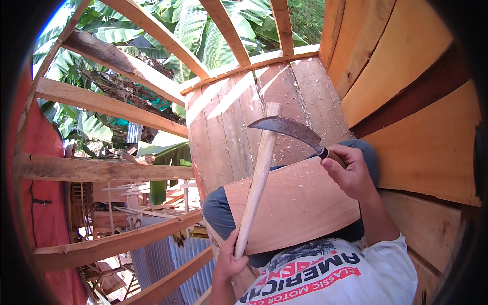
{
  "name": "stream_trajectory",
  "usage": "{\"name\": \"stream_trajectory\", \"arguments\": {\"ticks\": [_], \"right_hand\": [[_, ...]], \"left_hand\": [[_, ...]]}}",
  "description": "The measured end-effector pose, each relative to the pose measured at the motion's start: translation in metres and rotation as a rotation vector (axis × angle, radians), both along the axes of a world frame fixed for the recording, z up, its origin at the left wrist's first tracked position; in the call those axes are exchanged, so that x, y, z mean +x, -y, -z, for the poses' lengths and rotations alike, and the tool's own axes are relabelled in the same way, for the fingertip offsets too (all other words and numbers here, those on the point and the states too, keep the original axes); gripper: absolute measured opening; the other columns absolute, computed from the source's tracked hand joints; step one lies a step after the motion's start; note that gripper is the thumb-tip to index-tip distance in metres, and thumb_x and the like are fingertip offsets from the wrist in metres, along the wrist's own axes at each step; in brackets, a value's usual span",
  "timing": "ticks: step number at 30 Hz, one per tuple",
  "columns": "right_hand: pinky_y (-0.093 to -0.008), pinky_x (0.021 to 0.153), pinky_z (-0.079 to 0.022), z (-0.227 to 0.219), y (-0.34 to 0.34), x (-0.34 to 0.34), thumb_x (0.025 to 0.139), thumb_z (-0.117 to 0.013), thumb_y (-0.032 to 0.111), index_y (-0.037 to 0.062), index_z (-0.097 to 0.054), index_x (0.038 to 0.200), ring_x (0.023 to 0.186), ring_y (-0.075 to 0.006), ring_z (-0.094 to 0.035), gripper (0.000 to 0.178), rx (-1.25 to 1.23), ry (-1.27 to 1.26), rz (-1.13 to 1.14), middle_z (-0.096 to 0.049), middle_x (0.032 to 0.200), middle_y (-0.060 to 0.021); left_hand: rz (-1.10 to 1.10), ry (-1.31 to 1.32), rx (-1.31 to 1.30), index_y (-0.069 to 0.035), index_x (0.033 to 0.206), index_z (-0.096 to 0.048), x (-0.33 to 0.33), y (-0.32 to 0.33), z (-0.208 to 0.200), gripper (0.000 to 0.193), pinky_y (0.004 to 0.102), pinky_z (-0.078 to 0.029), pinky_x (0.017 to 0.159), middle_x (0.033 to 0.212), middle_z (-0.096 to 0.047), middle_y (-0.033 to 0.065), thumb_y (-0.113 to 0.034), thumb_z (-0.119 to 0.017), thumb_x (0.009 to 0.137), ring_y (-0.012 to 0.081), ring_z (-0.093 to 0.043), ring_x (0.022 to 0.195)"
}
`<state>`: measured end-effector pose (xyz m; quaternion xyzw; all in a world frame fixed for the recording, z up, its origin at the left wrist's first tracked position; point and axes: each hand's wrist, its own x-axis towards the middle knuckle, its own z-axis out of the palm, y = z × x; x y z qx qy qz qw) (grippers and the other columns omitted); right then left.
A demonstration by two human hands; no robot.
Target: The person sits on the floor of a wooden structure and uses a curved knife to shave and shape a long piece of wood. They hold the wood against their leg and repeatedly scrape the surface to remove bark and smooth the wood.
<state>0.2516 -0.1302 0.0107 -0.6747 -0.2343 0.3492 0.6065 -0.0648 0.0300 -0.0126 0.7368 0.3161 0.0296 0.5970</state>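
Observation:
My left hand is closed round the lower end of a pale wooden stick, which slants up and away from me. In my right hand is the short handle of a sickle with a curved, dark metal blade. The blade crosses the stick near its far end; whether it touches the wood, I cannot tell. Across my lap lies a flat wooden board, with the stick passing over its left part.
Wood shavings are scattered over the plank floor ahead. Plank walling rises at the right. Wooden rails line the left, with banana leaves and corrugated sheets beyond. A red sheet hangs at far left.

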Motion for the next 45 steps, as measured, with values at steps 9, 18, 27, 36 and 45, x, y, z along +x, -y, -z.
{"name": "stream_trajectory", "arguments": {"ticks": [9, 18, 27, 36, 45], "right_hand": [[-0.0224, 0.05, -0.032, 0.0, -0.005, -0.009, 0.09, -0.065, 0.018, -0.001, -0.059, 0.08, 0.056, -0.0028, -0.039, 0.022, 0.032, -0.024, -0.048, -0.046, 0.059, 0.0029], [-0.0218, 0.053, -0.033, 0.017, -0.014, -0.022, 0.089, -0.068, 0.018, 0.0, -0.061, 0.092, 0.06, -0.0033, -0.04, 0.019, 0.13, 0.179, 0.114, -0.046, 0.064, 0.0041], [-0.0229, 0.052, -0.034, -0.004, -0.006, -0.011, 0.088, -0.069, 0.02, 0.0006, -0.062, 0.088, 0.059, -0.0034, -0.042, 0.02, 0.031, 0.033, -0.229, -0.05, 0.064, 0.0033], [-0.0239, 0.051, -0.034, -0.003, -0.01, -0.019, 0.087, -0.07, 0.017, -0.0009, -0.062, 0.081, 0.059, -0.0041, -0.042, 0.02, 0.114, -0.047, -0.072, -0.05, 0.064, 0.0019], [-0.0219, 0.048, -0.034, 0.035, -0.021, -0.009, 0.085, -0.072, 0.017, -0.0001, -0.062, 0.089, 0.052, -0.004, -0.039, 0.021, 0.188, 0.712, 0.376, -0.049, 0.059, 0.0025]], "left_hand": [[-0.014, 0.013, 0.031, -0.001, 0.126, -0.051, -0.001, 0.002, 0.003, 0.072, 0.0214, -0.034, 0.051, 0.072, -0.044, -0.001, -0.006, -0.051, 0.054, 0.0069, -0.041, 0.057], [0.016, 0.016, 0.032, -0.001, 0.127, -0.05, 0.002, -0.002, 0.003, 0.073, 0.0213, -0.033, 0.051, 0.073, -0.045, -0.0006, -0.005, -0.051, 0.054, 0.0071, -0.042, 0.057], [-0.039, 0.002, 0.063, -0.001, 0.124, -0.052, -0.011, 0.001, 0.011, 0.07, 0.0216, -0.033, 0.052, 0.073, -0.045, -0.0005, -0.005, -0.051, 0.054, 0.0073, -0.041, 0.059], [-0.004, -0.003, 0.114, 0.0, 0.125, -0.052, -0.004, 0.001, 0.006, 0.073, 0.0223, -0.036, 0.055, 0.073, -0.047, 0.0005, -0.005, -0.052, 0.052, 0.0081, -0.044, 0.06], [0.018, 0.005, -0.066, 0.001, 0.126, -0.051, 0.008, 0.003, -0.005, 0.073, 0.0206, -0.034, 0.056, 0.074, -0.046, -0.0003, -0.006, -0.051, 0.053, 0.0075, -0.044, 0.061]]}}
